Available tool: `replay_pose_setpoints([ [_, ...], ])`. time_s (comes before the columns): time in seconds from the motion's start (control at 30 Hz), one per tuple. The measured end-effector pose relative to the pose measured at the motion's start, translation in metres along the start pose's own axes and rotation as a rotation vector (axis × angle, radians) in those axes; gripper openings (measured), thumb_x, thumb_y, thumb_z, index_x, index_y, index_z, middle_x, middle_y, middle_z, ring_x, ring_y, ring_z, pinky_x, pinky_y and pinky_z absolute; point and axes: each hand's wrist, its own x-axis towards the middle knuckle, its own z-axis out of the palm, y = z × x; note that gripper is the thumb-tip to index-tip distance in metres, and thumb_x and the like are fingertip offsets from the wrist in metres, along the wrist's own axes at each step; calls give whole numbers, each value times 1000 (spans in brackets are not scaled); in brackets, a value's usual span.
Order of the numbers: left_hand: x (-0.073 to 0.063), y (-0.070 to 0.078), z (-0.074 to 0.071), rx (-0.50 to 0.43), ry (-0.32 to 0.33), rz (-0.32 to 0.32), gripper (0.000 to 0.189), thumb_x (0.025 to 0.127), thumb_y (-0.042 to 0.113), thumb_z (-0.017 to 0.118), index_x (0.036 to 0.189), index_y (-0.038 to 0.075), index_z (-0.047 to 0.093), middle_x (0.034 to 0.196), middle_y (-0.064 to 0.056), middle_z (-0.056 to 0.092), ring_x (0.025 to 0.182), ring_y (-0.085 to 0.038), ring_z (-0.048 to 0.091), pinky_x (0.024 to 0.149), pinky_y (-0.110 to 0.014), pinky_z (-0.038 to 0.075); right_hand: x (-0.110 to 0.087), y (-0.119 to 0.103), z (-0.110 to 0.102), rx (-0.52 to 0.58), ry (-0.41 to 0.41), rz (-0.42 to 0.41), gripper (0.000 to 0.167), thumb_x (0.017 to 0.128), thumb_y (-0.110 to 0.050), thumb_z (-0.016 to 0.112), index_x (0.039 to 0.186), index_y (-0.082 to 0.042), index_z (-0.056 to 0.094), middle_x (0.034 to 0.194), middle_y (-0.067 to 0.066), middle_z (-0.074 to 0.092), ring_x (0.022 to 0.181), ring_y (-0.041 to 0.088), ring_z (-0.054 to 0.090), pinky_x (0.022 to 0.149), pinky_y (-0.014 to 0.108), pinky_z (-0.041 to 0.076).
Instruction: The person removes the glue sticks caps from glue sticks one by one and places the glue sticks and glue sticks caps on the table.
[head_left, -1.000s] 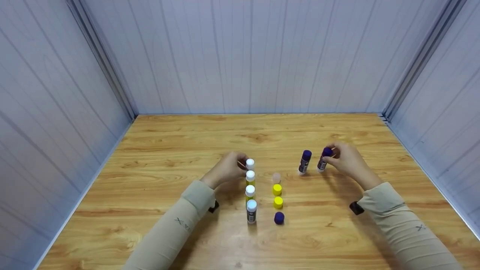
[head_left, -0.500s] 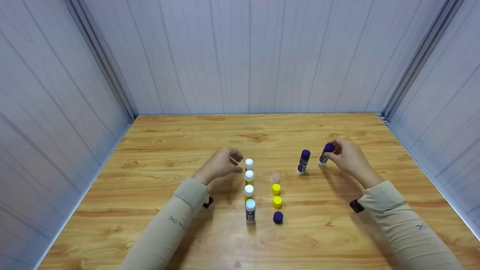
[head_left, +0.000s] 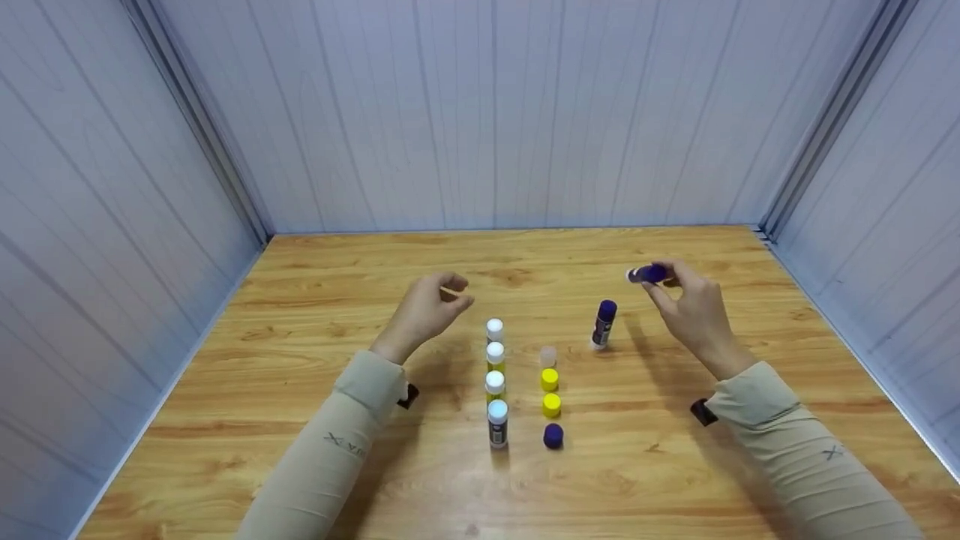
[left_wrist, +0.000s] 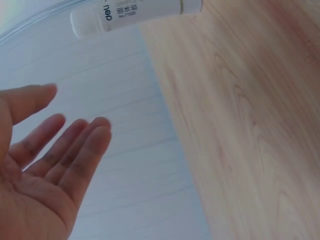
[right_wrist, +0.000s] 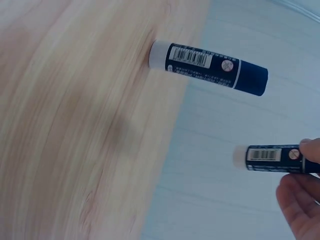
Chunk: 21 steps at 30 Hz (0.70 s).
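Observation:
My right hand (head_left: 694,311) pinches a dark blue glue stick (head_left: 645,274) by its capped end, tilted nearly sideways above the table. In the right wrist view the held glue stick (right_wrist: 272,159) shows its barcode label and white base, thumb and fingers at the cap. A second dark blue glue stick (head_left: 604,325) stands upright on the table, to the left and nearer. My left hand (head_left: 424,311) hovers with relaxed fingers and holds nothing, left of a row of upright glue sticks. One white glue stick (left_wrist: 140,14) from that row shows beyond the fingers in the left wrist view.
The row of white-topped glue sticks (head_left: 497,427) runs front to back at the table's middle. Right of it stands a line of caps: a dark blue cap (head_left: 553,436), two yellow ones (head_left: 551,406) and a pale one (head_left: 548,356). Panelled walls (head_left: 480,112) border the wooden table (head_left: 337,270).
My right hand has lifted its glue stick off the table and tipped it towards horizontal. My left hand has drawn away from the farthest glue stick in the row, back and to the left.

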Motion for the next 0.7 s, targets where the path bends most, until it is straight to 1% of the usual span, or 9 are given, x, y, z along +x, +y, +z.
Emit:
replay_pose_setpoints([
  [0.1, -2, 7, 0, -26, 74, 66, 36, 107, 23, 72, 137, 2, 70, 136, -17, 72, 119, -33, 74, 98, -45, 65, 1, -6, 4, 50, 79, -46, 28, 93, 5, 82, 118, 11, 72, 104, 25, 80, 90, 38, 78, 86, 24, 62],
  [0.17, -4, 13, 1, -26, 113, 123, 37, 107, 23, 73, 137, 2, 71, 137, -18, 72, 120, -35, 75, 99, -46, 64, 1, -12, 6, 119, 112, -51, 29, 92, 7, 83, 118, 11, 71, 103, 25, 79, 89, 25, 78, 86, 10, 56],
  [0.2, -6, 16, 2, -22, 127, 151, 37, 106, 23, 74, 136, 2, 71, 138, -19, 72, 120, -35, 74, 101, -46, 64, 1, -16, 8, 163, 119, -47, 29, 91, 8, 82, 118, 11, 71, 103, 25, 79, 90, 17, 77, 87, 7, 54],
  [0.27, -10, 21, 5, -2, 144, 202, 36, 106, 23, 75, 135, 1, 72, 138, -19, 73, 120, -36, 75, 103, -47, 63, 0, -22, 11, 259, 119, -31, 30, 91, 11, 81, 118, 13, 70, 104, 26, 78, 90, 4, 73, 87, 7, 54],
  [0.33, -14, 27, 9, 21, 143, 249, 36, 105, 22, 76, 134, 0, 72, 138, -20, 72, 121, -37, 74, 104, -49, 62, -2, -28, 13, 368, 102, 3, 31, 90, 14, 80, 119, 15, 69, 103, 25, 76, 90, -4, 70, 86, 10, 57],
  [0.4, -18, 33, 13, 44, 125, 286, 37, 105, 23, 76, 134, 1, 72, 139, -20, 72, 122, -37, 74, 106, -49, 61, -4, -34, 15, 459, 76, 46, 31, 91, 16, 78, 120, 18, 67, 102, 17, 76, 90, -4, 70, 83, 13, 59],
  [0.47, -21, 40, 16, 63, 100, 321, 38, 104, 23, 77, 135, 1, 71, 139, -20, 72, 124, -37, 73, 107, -49, 61, -6, -41, 16, 535, 48, 97, 32, 92, 17, 76, 121, 18, 65, 102, 6, 76, 90, 0, 72, 82, 14, 60],
  [0.57, -25, 49, 21, 102, 68, 372, 40, 103, 23, 78, 136, 2, 71, 139, -18, 72, 126, -35, 73, 108, -46, 61, -8, -50, 18, 617, 1, 174, 32, 94, 16, 75, 123, 17, 65, 99, -6, 76, 89, 4, 73, 77, 17, 60],
  [0.7, -29, 60, 26, 171, 41, 422, 42, 102, 25, 80, 137, 3, 71, 138, -16, 73, 127, -33, 72, 107, -45, 61, -10, -65, 20, 700, -56, 262, 31, 96, 14, 73, 125, 16, 64, 99, -6, 79, 88, 7, 74, 76, 20, 61],
])
